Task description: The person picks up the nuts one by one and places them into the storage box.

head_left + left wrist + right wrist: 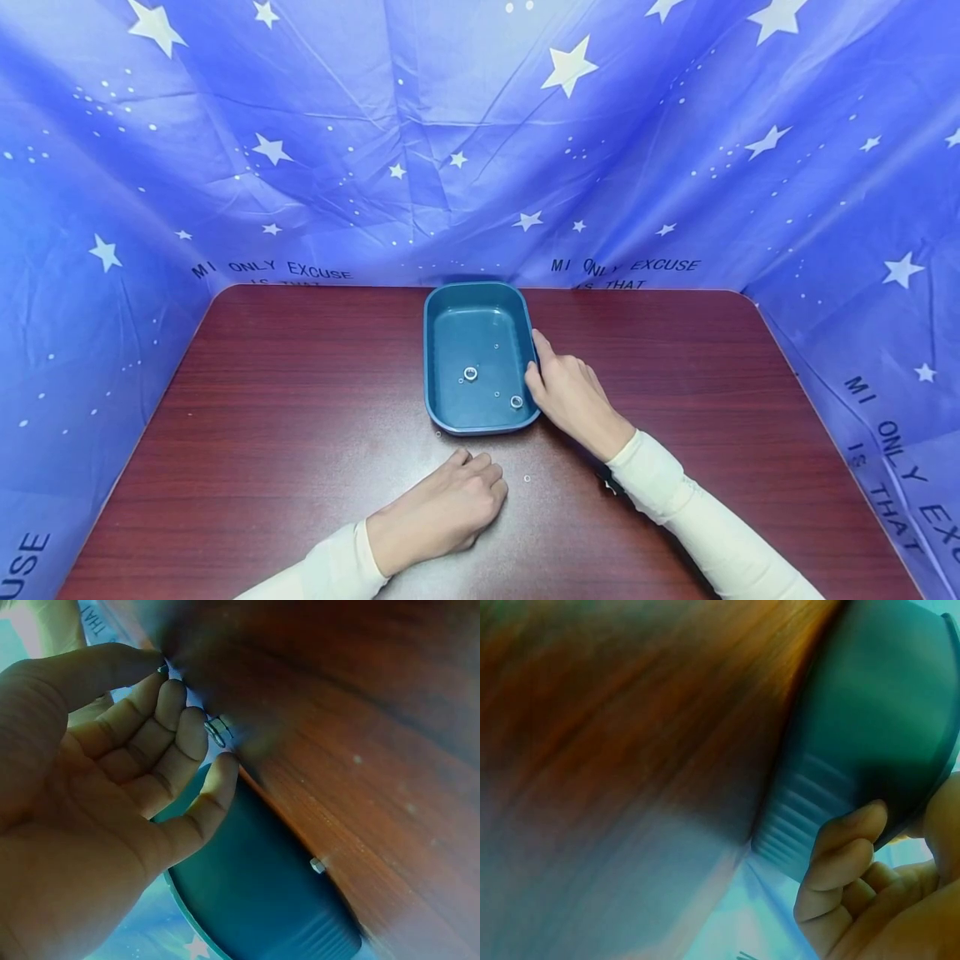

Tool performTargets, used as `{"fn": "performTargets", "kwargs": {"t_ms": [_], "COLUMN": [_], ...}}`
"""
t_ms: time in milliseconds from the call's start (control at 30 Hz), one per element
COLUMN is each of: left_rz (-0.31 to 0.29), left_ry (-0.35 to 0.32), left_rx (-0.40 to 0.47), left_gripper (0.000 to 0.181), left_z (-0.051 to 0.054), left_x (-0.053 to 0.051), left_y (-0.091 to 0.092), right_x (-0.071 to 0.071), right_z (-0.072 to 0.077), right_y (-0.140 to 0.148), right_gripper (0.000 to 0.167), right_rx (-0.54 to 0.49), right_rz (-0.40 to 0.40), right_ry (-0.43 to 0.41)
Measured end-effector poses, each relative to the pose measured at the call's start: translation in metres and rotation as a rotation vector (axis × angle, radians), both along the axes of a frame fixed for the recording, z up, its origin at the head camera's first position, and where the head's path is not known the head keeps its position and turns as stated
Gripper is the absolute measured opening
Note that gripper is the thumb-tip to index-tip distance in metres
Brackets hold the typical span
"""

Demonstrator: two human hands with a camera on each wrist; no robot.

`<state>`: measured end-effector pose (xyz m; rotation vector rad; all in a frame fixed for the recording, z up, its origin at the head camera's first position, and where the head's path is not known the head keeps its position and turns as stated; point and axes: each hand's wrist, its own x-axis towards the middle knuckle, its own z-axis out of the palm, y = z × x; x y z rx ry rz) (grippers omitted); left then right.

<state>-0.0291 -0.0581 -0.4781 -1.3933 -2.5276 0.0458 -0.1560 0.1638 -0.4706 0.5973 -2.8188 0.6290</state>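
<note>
Tray (450,333) at table's (300,375) far edge | your right hand (573,396) grips its right side; brace evenly | your left hand (442,508) seems to pinch a tiny metal piece (163,669) (easily dropped); squeeze lightly, clear of the loose ring (527,478)

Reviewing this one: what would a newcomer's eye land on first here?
Probably the bright blue, white-starred fabric backdrop behind and beside the reddish-brown, wood-look table. Next comes the teal, rounded-rectangular, plastic-looking tray near the table's far edge, its right side held in the person's right grip. Inside it, two small, silvery, metal-looking rings show up against the tray's floor.
</note>
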Motion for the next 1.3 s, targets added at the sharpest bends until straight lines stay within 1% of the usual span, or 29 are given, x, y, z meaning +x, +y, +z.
{"fn": "performTargets", "kwargs": {"t_ms": [167,367,667,933,1133,1300], "left_rz": [-0.001,0.007,0.003,0.001,0.003,0.007], "left_ry": [0.013,-0.013,-0.003,0.028,0.028,0.019], "left_rx": [0.008,0.006,0.024,0.029,0.026,0.026], "left_gripper": [0.015,0.014,0.014,0.013,0.015,0.014], "left_z": [0.0008,0.0021,0.0013,0.0026,0.0031,0.0059], "left_x": [-0.0007,-0.0009,-0.0021,-0.0037,-0.004,-0.0038], "left_y": [-0.0005,-0.001,-0.0023,-0.0024,-0.0021,-0.0022], "right_x": [-0.0009,-0.0011,-0.002,-0.0004,0.0006,0.0008], "right_z": [0.0009,0.0015,0.0015,0.0019,0.0013,0.0018], "right_y": [-0.0002,-0.0008,-0.0007,-0.0004,-0.0006,-0.001], "right_gripper": [0.056,0.057,0.057,0.056,0.057,0.056], "right_rx": [-0.001,0.005,0.009,0.005,0.007,0.003], "right_rz": [0.002,-0.003,0.0,0.0,-0.003,-0.003], "right_ry": [0.001,-0.009,-0.002,0.005,0.005,0.001]}}
